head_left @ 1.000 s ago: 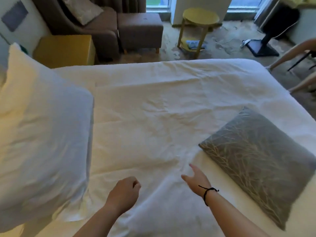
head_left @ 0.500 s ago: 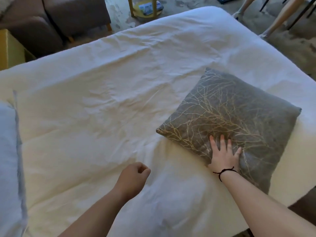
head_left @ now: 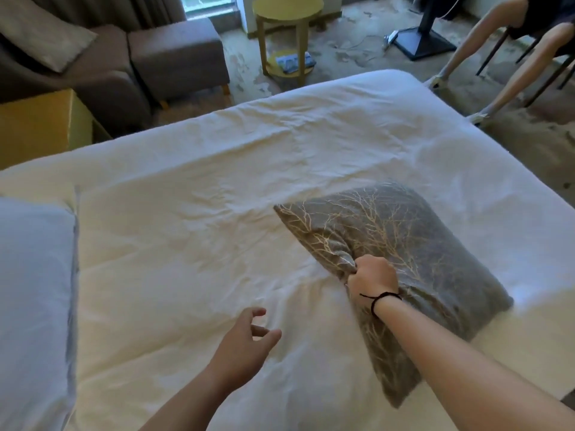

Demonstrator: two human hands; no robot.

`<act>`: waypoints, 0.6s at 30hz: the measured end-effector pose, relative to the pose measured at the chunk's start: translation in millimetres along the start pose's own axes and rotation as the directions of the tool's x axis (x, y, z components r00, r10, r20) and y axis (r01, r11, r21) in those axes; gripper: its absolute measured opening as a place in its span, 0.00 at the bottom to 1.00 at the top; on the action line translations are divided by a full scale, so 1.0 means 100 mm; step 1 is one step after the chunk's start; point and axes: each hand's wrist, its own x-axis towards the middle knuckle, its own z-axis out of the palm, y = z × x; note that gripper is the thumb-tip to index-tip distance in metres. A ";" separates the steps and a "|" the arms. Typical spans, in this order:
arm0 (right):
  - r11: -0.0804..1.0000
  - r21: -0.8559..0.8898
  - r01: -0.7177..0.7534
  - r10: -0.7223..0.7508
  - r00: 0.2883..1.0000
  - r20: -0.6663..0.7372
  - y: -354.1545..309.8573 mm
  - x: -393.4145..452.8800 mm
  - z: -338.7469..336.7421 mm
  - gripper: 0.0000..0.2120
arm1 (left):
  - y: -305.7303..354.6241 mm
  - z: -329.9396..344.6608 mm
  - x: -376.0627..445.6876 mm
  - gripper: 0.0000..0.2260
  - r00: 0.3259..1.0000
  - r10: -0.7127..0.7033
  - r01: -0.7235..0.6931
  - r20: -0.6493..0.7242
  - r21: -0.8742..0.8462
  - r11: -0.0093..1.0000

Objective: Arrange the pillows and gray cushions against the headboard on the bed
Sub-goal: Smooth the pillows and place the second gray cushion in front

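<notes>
Gray square fabric cushion with a gold branch print (head_left: 404, 250) lay on the white wrinkled bed sheet (head_left: 193, 231), directly under and ahead of the right hand (head_left: 371, 279). Right hand was fisted, fingers curled tight around a bunched fold of the cushion's near-left edge; fabric puckered at the grip and that edge looked lifted off the sheet, the far-right side seemed to rest on the bed. Thin black cord bracelet (head_left: 381, 297) sat on the right wrist just behind the fist. Left hand (head_left: 245, 346) hovered over the sheet, left of and nearer than the right hand, fingers loosely spread and relaxed, holding nothing; couldn't tell whether the fingertips touched the sheet. Gap between left hand and cushion was bare sheet. White rectangular fabric pillow (head_left: 34, 306) lay well to the left of the left hand, at the frame edge, partly cut off. Beyond both hands, past the far edge of the bed: brown upholstered armchair (head_left: 102, 79) with a beige cushion on it and a matching brown ottoman (head_left: 177, 54) on the far left, a yellow cabinet (head_left: 40, 126) closer in on the left, and a round yellow two-tier side table (head_left: 287, 14) straight ahead. Far right of the right hand, another person's bare legs (head_left: 485, 35) showed by a dark chair.
</notes>
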 end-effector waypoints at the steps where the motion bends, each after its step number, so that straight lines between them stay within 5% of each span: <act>1: 0.997 0.065 0.033 -0.033 0.999 0.006 -0.27 -0.04 -0.12 0.07 | 0.08 -0.08 -0.11 0.25 1.000 0.013 -0.013 0.011 0.006 1.000; 6: 0.910 0.385 0.154 -0.177 0.984 0.024 -1.70 -0.37 -0.47 0.15 | 0.35 -0.66 -0.64 0.44 0.997 0.021 -0.025 0.069 0.058 0.998; 12: 0.705 0.701 0.108 -0.307 0.937 0.165 -3.07 -1.04 -0.41 0.14 | 0.25 -1.81 -1.39 0.30 0.990 -0.044 0.055 -0.136 0.083 0.995; 18: 0.614 0.789 -0.001 -0.393 0.867 0.307 -3.95 -1.64 -0.25 0.14 | -0.11 -2.40 -2.06 0.30 0.914 -0.081 0.131 -0.397 0.101 0.986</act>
